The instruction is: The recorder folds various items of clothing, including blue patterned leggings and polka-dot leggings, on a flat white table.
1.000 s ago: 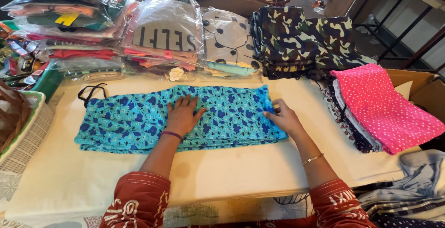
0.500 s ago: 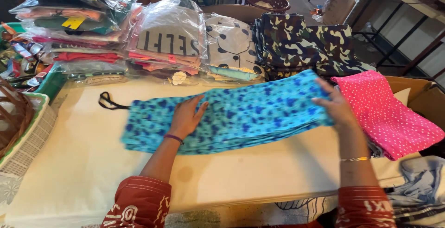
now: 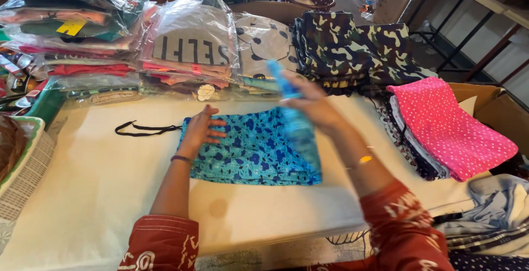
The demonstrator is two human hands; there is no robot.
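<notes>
Left hand flat, fingers spread, pressing down on left edge of turquoise blue-floral garment at middle of counter. Right hand blurred in motion, closed on a raised flap of same garment, lifted above the folded part and swinging over toward the left. Hands near each other, not touching.

Garment lying as a compact rectangle, seemingly doubled over at least once; black drawstring trailing out from left end across bare counter, not tucked in. Judged mid-fold: top flap not yet laid down, no final smoothing, piece not yet on any stack.

Outward: pink white-dotted folded cloth on top of a pile at right, well apart from the hands, cardboard box behind it. Camouflage-print stack behind the right hand. Plastic-bagged folded clothes heaped along back and back-left edge. Woven basket at left edge. Pale grey-blue fabric bunched at lower right. Red patterned sleeves at bottom of frame.
</notes>
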